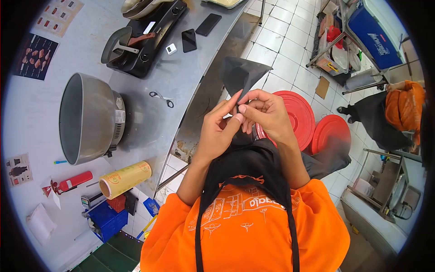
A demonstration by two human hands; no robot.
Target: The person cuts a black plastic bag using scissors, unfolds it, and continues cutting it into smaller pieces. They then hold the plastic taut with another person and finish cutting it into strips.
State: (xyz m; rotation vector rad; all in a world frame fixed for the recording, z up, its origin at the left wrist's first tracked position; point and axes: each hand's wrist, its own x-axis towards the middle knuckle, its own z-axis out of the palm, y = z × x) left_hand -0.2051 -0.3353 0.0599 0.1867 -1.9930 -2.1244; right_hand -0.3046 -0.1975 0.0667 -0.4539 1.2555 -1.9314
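Note:
My left hand point(218, 129) and my right hand point(268, 114) meet in front of my chest, fingertips pressed together. Pinched between them is a thin black sheet point(244, 75), which fans out beyond the fingers in a wide, pointed shape. More black material hangs below my hands, near my black apron point(249, 158); whether it joins the sheet is hidden by the fingers. The thumbs and index fingers of both hands grip the gathered part.
A steel table point(149, 109) on the left carries scissors point(162, 98), a large metal bowl-shaped machine point(86, 119), a film roll point(126, 180), a gas stove point(145, 54) and two phones. Red-lidded bins point(294, 118) stand at right. Another person in orange point(404, 106) is farther right.

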